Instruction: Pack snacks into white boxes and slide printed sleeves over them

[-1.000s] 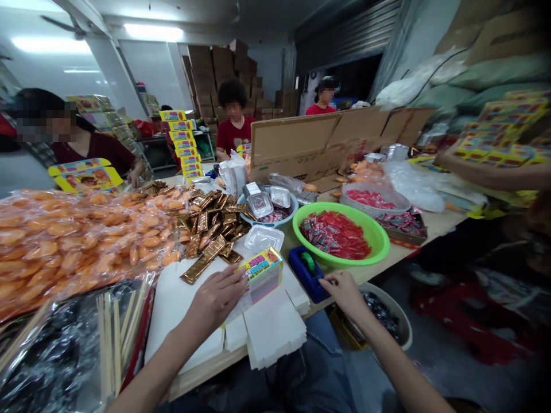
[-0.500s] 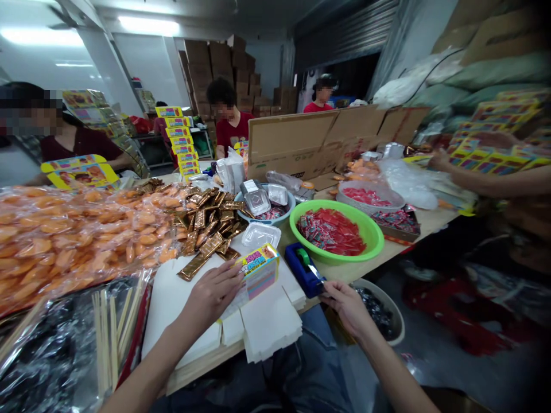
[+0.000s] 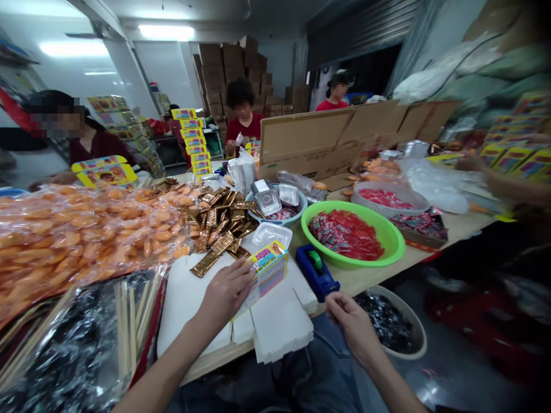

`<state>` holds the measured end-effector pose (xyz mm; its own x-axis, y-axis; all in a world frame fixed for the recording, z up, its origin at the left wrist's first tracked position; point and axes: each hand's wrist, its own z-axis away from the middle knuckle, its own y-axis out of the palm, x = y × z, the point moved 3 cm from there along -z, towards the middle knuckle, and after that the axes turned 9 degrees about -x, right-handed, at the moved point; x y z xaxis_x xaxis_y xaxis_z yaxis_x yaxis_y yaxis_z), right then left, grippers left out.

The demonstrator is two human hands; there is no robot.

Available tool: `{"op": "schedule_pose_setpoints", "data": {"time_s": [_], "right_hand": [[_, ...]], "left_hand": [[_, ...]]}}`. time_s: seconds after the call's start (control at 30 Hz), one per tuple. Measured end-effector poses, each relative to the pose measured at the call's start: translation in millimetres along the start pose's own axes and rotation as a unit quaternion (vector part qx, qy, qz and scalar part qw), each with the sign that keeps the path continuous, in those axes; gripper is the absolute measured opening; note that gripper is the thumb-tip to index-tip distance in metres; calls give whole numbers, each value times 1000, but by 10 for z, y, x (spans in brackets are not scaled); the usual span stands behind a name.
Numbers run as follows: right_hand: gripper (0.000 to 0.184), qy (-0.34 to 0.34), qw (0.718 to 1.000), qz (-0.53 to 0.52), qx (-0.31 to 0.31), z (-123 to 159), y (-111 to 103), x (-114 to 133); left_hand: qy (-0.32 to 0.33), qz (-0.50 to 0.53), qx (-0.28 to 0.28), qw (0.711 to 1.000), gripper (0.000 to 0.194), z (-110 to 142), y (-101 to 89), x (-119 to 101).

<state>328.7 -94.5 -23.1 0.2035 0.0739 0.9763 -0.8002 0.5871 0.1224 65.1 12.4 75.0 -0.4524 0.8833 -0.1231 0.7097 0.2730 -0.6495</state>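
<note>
My left hand (image 3: 230,287) is closed over the near left side of a small yellow, printed cardboard box (image 3: 272,268), its fingers lying along the top edge. The box rests on stacks of white card (image 3: 282,327) at the table's front edge. My right hand (image 3: 348,315) is just below the near end of a blue tape dispenser (image 3: 316,275) with a green core. Its thumb and fingers are pinched together; whatever is between them, if anything, is too small to make out. A clear plastic tray (image 3: 272,236) lies behind the box.
Orange wrapped pieces (image 3: 86,229) and gold packets (image 3: 221,244) cover the left. A green basin (image 3: 394,252) of red packets stands right of the dispenser. Wooden sticks (image 3: 124,321) lie front left; a tub (image 3: 424,338) of dark wrapped pieces is below the table. Several co-workers sit around.
The view has turned a little left, so everything appears farther right. My right hand has shifted slightly toward me at the dispenser's end. My left hand stays on the box.
</note>
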Motion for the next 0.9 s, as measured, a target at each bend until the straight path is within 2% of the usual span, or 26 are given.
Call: {"op": "schedule_pose_setpoints", "data": {"time_s": [0.1, 0.17, 0.27, 0.33, 0.5, 0.73, 0.83, 0.9], "right_hand": [[32, -4, 997, -59, 53, 175, 481, 378], [43, -15, 991, -109, 80, 232, 834, 555], [40, -33, 985, -146, 90, 230, 1264, 594], [39, -35, 986, -149, 70, 197, 1431, 507], [44, -37, 993, -115, 8, 131, 1520, 323], [50, -6, 1000, 18, 1, 103, 1526, 438], [56, 19, 996, 90, -24, 111, 1505, 474], [61, 51, 991, 114, -44, 93, 1450, 405]], "left_hand": [[-4, -4, -10, 1000, 16, -2, 0, -30], [-7, -6, -14, 1000, 13, -3, 3, -39], [-15, -9, -17, 1000, 11, 1, 12, -43], [-19, -10, -25, 999, 12, 4, 15, -47], [-22, -2, -29, 999, 10, 7, 15, -68], [-11, -6, -29, 999, 14, -15, 4, -105], [-20, -24, -4, 999, 17, -12, -1, -103], [-20, -29, 32, 999, 17, -11, -6, -88]]}}
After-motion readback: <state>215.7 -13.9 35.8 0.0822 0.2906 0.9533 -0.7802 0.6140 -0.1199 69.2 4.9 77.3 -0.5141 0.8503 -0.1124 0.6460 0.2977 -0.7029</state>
